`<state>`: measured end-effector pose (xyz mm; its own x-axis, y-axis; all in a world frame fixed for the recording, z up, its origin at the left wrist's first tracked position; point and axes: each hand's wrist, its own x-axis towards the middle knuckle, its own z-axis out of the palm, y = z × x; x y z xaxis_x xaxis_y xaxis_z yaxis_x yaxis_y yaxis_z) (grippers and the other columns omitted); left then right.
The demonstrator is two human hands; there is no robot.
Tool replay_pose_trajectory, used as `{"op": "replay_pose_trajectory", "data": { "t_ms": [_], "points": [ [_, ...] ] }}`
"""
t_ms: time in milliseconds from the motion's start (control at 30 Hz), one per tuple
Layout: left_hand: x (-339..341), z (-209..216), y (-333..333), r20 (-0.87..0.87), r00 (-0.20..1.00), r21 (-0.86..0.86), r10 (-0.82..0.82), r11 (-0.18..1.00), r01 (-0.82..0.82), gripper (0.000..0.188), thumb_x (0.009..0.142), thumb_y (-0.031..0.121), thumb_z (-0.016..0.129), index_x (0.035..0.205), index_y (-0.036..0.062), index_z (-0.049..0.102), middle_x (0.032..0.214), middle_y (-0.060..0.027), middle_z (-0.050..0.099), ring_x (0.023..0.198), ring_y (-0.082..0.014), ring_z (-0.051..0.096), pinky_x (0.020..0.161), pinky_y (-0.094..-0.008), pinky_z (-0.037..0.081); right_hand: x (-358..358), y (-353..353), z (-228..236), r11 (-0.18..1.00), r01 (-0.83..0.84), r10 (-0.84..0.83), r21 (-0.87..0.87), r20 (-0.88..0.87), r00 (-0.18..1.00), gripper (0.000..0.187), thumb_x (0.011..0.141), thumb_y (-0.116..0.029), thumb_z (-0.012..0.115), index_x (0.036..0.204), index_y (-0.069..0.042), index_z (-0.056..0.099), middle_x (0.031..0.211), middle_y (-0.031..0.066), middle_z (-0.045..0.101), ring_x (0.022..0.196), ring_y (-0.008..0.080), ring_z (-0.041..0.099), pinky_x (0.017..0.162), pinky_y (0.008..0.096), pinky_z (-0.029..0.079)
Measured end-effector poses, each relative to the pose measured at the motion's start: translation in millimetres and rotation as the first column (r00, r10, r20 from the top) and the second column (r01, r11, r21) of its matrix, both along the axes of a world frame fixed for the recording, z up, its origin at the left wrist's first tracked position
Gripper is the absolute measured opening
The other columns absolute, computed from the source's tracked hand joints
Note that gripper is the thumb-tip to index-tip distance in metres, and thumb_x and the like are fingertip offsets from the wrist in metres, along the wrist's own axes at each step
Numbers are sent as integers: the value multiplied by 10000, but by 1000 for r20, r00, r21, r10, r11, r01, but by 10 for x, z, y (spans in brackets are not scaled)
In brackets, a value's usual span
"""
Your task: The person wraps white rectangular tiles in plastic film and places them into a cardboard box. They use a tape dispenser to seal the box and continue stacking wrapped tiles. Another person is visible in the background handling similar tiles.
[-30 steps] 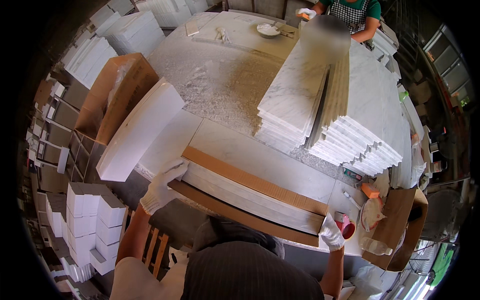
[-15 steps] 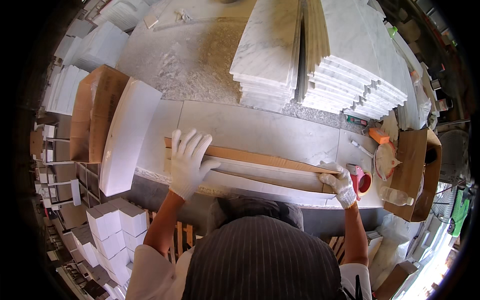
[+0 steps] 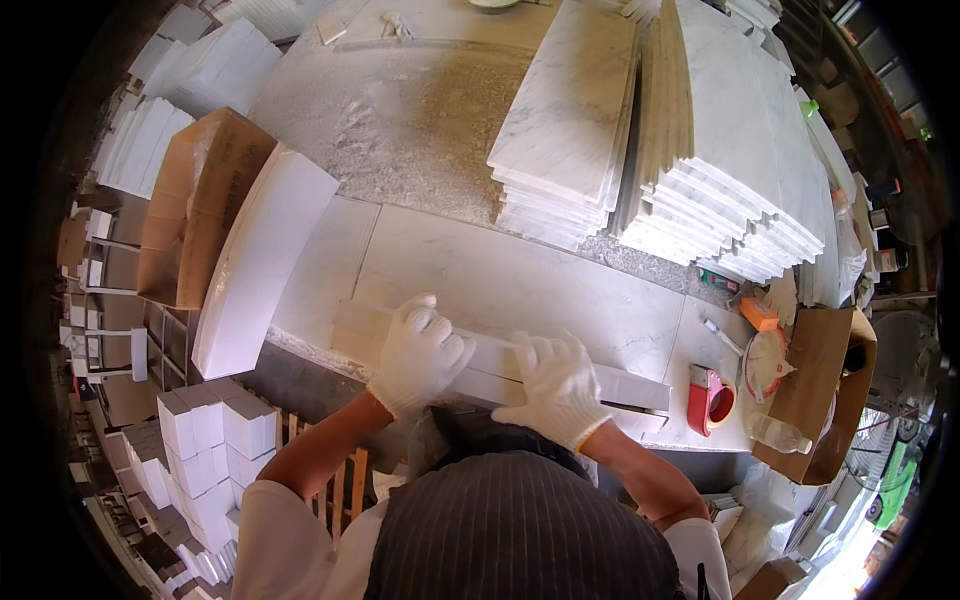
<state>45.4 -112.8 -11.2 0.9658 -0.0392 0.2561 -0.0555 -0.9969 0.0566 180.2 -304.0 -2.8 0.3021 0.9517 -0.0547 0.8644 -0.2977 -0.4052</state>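
Observation:
A long, narrow white carton (image 3: 632,388) lies crosswise on the near edge of the marble-topped bench, its upper flaps folded down. My left hand (image 3: 420,362), in a white knitted glove, rests on its left half with the fingers curled into a loose fist; nothing shows in it. On the carton's middle lies my right hand (image 3: 557,388), gloved alike, fingers spread and slightly blurred. Both hands hide parts of the carton. Beyond its right end stands a red tape dispenser (image 3: 710,402).
Marble slab stacks (image 3: 565,120) fill the far right. At left, an open brown box (image 3: 205,205) stands beside a leaning white carton (image 3: 265,265). A marker (image 3: 724,336), orange box (image 3: 759,313), plastic bottle (image 3: 780,433) and cardboard box (image 3: 820,385) sit at right.
The carton's brown-lined flaps have been folded down, leaving a white top. My right hand has left its right end and moved to the middle; my left fingers have curled. The view has shifted slightly.

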Motion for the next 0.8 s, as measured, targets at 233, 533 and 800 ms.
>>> {"op": "replay_pose_trajectory", "data": {
  "t_ms": [233,533,800],
  "points": [
    [82,63,84,-156,943,-166,295,933,-319,427,919,250,565,1311,81,560,1375,-207,497,1285,-436,441,1096,-531,357,-7,175,-6,991,-13,17,136,-30,999,685,721,-426,772,1233,-33,542,1013,125,636,1000,290,611,1020,444,410],
    [-326,-59,615,-243,607,-211,757,569,-795,473,1008,386,488,1341,55,544,1353,-213,544,1247,-432,512,1038,-464,424,514,-1187,-54,988,146,-148,40,49,988,915,514,-417,924,1258,-80,511,1093,148,608,996,378,590,894,516,470],
    [-349,-67,532,-336,624,-135,706,619,-774,455,985,413,510,1288,81,581,1262,-191,599,1162,-415,548,1034,-501,401,518,-1195,-163,980,129,-135,151,31,990,863,568,-384,914,1263,-67,512,1073,146,605,954,346,595,817,481,470]
  ]
}}
